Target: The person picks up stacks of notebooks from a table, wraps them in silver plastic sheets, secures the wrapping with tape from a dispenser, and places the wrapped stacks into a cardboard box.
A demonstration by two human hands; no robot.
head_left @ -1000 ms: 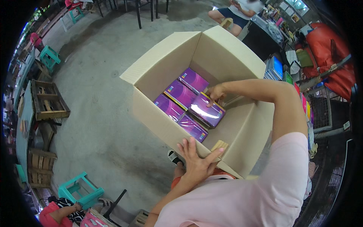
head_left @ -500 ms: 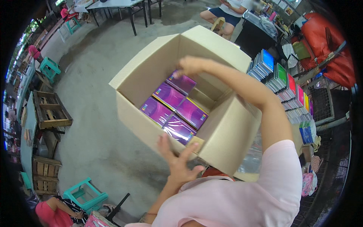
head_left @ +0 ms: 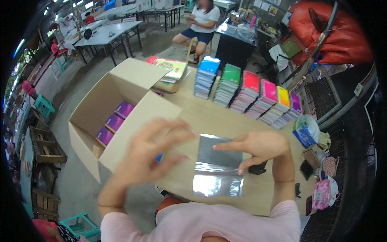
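My right hand (head_left: pixel 260 146) rests over clear plastic sleeves (head_left: pixel 217 186) on the table, its fingers stretched out and the thumb apart. Blurred by motion, my left hand (head_left: pixel 155 147) hangs in the air between the sleeves and the carton, fingers spread and holding nothing. The open cardboard carton (head_left: pixel 141 123) stands at the left with its flaps up. Inside it lie purple notebooks (head_left: pixel 114 122), partly hidden by the near wall. A small black object (head_left: pixel 257 168) sits by my right thumb.
Stacks of notebooks in blue (head_left: pixel 207 76), green (head_left: pixel 227 84), red (head_left: pixel 246 90), pink, yellow and purple line the table's (head_left: pixel 185 107) far side. A blue and white bag (head_left: pixel 305 131) stands at the right. Beyond, a seated person (head_left: pixel 199 28) is near a dark desk (head_left: pixel 234 50).
My right hand has left the carton and come to the plastic sleeves. My left hand has left the carton's edge and risen. The view has swung right, bringing the table into sight.
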